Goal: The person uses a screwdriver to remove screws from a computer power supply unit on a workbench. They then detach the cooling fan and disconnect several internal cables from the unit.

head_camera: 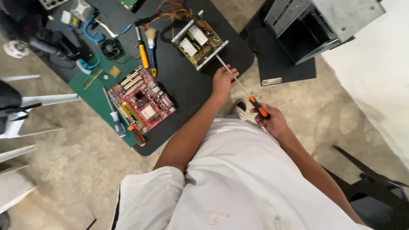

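Left arm stretches out toward eleven o'clock, left hand palm-down, fingers loosely curled. Right arm bends toward ten o'clock, right hand fisted in a tight grip.

I am watching through one head-worn camera, looking steeply down from above my own chest, facing the black desk and the concrete floor, fairly near, at arm's reach.

The right hand holds an orange-handled screwdriver against an open power supply, the left hand steadying its shaft.
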